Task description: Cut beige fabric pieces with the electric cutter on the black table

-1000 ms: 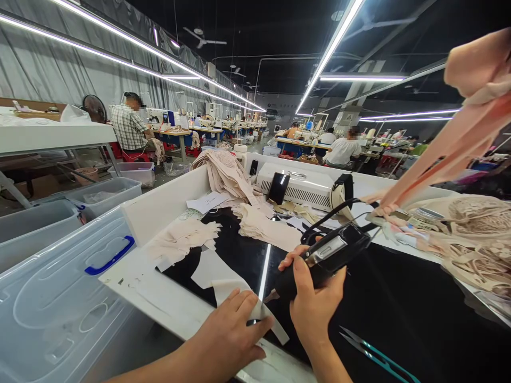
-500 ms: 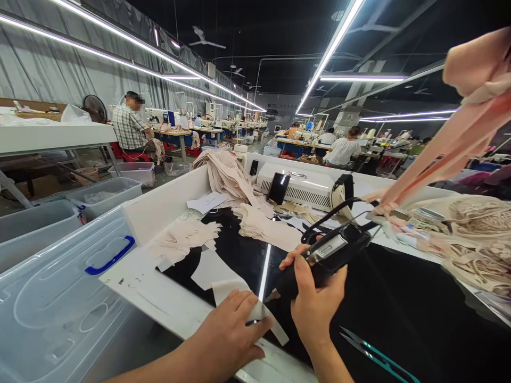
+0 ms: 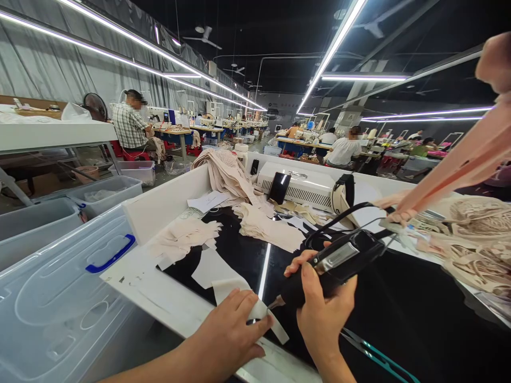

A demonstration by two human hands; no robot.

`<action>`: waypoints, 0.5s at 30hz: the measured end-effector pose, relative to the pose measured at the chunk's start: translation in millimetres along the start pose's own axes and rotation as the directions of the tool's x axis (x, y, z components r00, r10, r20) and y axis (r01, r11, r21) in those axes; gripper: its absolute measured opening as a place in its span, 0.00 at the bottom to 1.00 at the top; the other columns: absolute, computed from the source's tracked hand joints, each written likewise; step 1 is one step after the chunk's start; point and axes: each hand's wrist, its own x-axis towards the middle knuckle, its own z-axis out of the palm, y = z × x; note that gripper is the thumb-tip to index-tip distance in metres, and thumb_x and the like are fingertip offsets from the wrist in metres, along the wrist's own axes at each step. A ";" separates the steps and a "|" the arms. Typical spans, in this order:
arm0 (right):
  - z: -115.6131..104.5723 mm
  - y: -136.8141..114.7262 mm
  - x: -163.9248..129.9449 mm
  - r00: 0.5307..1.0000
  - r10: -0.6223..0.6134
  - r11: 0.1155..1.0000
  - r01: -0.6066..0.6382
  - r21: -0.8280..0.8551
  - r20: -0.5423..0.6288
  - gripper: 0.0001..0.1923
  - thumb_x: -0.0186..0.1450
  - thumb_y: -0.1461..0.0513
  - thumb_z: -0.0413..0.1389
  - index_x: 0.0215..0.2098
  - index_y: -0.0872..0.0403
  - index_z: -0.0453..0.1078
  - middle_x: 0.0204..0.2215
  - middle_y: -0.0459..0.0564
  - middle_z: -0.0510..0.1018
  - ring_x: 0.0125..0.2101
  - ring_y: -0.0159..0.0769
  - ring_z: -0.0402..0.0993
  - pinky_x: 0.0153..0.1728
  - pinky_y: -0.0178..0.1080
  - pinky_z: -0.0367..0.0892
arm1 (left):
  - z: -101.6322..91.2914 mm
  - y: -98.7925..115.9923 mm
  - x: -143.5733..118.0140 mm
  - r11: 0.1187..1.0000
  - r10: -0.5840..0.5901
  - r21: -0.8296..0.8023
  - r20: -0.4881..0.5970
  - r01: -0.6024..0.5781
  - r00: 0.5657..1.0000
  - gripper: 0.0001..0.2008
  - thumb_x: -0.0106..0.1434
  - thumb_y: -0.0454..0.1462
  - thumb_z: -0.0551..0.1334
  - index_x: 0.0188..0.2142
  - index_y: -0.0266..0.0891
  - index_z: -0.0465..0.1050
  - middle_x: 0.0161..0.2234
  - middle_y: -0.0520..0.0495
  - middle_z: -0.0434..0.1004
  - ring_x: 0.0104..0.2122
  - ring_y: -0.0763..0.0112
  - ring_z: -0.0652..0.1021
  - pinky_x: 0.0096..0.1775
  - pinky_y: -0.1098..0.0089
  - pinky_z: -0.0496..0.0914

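Observation:
My left hand (image 3: 229, 336) lies flat on a beige fabric strip (image 3: 227, 287) at the near edge of the black worktop (image 3: 399, 319), fingers pressing it down. My right hand (image 3: 321, 314) grips a black corded hand tool (image 3: 333, 263). Its metal tip (image 3: 274, 304) points down at the strip just beyond my left fingertips. The tool's cable runs back toward a white machine (image 3: 303, 187).
Piles of beige cut fabric (image 3: 265, 226) lie across the table, and lace pieces (image 3: 475, 239) at the right. Teal thread snips (image 3: 371, 354) rest near my right wrist. Clear plastic bins (image 3: 59, 287) stand at left. Peach fabric (image 3: 459, 165) hangs at upper right. Other workers sit at far tables.
My right hand and the tool have shifted slightly right and down, the tip still by the strip. The left hand has stayed put. The view has turned a little.

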 end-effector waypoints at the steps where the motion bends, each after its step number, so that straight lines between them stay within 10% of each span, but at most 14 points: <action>1: 0.0 -0.3 -0.2 1.000 -0.001 1.000 0.001 -0.002 0.014 0.17 0.66 0.61 0.65 0.51 0.47 0.67 0.33 0.40 0.77 0.27 0.32 0.74 0.31 0.40 0.72 | 0.0 -0.2 0.1 1.000 0.001 0.002 -0.007 -0.001 1.000 0.36 0.55 0.46 0.80 0.57 0.41 0.69 0.52 0.34 0.73 0.51 0.48 0.77 0.53 0.51 0.76; 15: 8.5 5.6 2.6 0.999 0.009 1.000 -0.009 0.013 0.034 0.15 0.67 0.61 0.65 0.49 0.46 0.67 0.34 0.40 0.77 0.28 0.30 0.74 0.29 0.37 0.71 | 6.7 0.8 0.6 1.000 0.009 -0.015 -0.049 -0.010 0.999 0.36 0.52 0.43 0.82 0.55 0.39 0.69 0.52 0.32 0.73 0.51 0.47 0.77 0.54 0.50 0.76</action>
